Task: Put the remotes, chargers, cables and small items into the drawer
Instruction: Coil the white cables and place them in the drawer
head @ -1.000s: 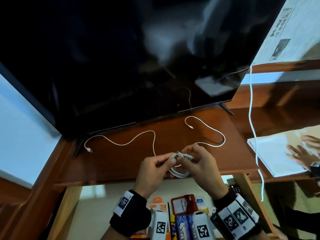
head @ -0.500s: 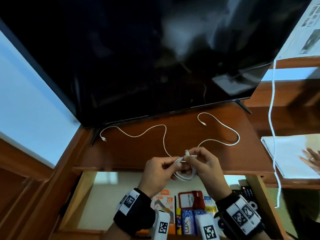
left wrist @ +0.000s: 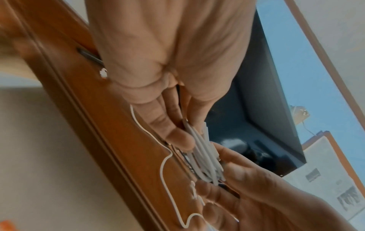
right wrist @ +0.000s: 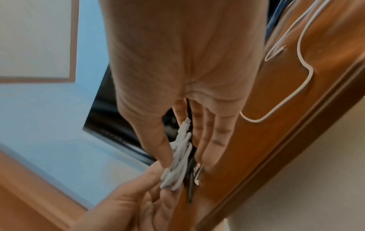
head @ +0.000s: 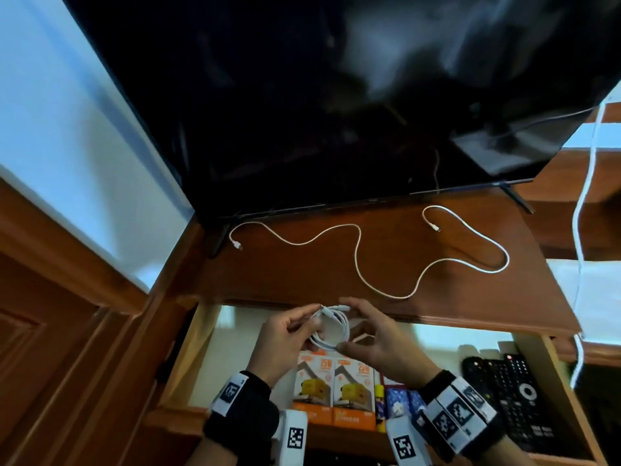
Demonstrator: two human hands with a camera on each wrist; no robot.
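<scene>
A white cable wound into a small coil [head: 331,327] hangs over the open drawer [head: 201,344], held between both hands. My left hand [head: 285,338] pinches its left side and my right hand [head: 376,344] pinches its right side and lower edge. The wrist views show the bundled strands of the coil [left wrist: 205,157] [right wrist: 179,159] squeezed between thumbs and fingers. A second white cable [head: 363,250] lies loose in long curves on the wooden top [head: 302,274]. Black remotes [head: 510,395] lie in the drawer's right part.
A large dark TV [head: 336,102] stands on the wooden top just behind the loose cable. Orange charger boxes [head: 332,388] and blue packets [head: 400,405] sit at the drawer's front. A thick white cord [head: 584,210] hangs at the right beside a white sheet [head: 591,297].
Both hands have come back toward me with the coil, from above the wooden top to over the open drawer. The view has tilted down, showing more of the drawer.
</scene>
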